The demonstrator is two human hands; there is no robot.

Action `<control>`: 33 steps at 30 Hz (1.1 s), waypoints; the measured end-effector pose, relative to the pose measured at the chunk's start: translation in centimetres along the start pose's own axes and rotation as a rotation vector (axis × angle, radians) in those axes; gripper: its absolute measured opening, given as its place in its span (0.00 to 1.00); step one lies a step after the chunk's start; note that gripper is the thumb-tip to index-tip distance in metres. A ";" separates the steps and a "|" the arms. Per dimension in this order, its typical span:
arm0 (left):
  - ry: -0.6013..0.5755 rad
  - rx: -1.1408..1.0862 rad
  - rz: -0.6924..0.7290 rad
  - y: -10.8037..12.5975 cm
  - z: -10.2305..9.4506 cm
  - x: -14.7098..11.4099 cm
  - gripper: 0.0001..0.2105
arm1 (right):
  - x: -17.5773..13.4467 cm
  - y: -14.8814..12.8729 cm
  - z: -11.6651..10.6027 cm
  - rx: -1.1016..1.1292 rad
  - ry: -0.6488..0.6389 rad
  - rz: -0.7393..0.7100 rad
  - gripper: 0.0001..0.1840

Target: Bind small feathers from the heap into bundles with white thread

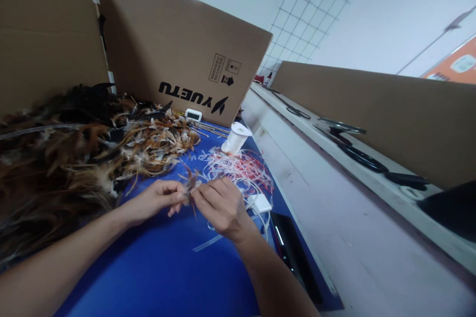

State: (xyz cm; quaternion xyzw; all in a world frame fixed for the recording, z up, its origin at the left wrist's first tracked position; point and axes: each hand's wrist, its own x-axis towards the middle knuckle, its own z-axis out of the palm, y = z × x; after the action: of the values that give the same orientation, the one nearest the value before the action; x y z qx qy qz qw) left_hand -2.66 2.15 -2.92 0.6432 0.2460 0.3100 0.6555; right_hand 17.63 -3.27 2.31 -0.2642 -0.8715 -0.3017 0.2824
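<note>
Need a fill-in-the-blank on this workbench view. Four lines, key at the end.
1. The bare left hand and bare right hand meet at a small tuft of brown ____.
2. The flat, smooth work surface beneath both hands is coloured ____.
3. The large brown cardboard panel carries the upside-down black brand name ____.
4. In the picture, the small white device with a dark display sits to the ____ of the cylindrical white spool.

Missing words: feathers; blue; YUETU; left.

feather pile (148,146): on table (159,267), left | spool (235,139): right of pile | strands (238,171): before spool | carton (178,44): behind
</note>
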 end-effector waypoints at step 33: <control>-0.144 -0.075 -0.071 1.0 0.4 -0.4 0.17 | -0.3 0.0 0.7 0.126 0.041 0.028 0.06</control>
State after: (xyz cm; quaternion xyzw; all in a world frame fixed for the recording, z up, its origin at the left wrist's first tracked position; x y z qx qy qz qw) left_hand -2.71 1.57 -1.93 0.6298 0.2090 0.2486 0.7056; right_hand 17.63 -2.91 1.66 -0.2517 -0.8789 -0.2477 0.3206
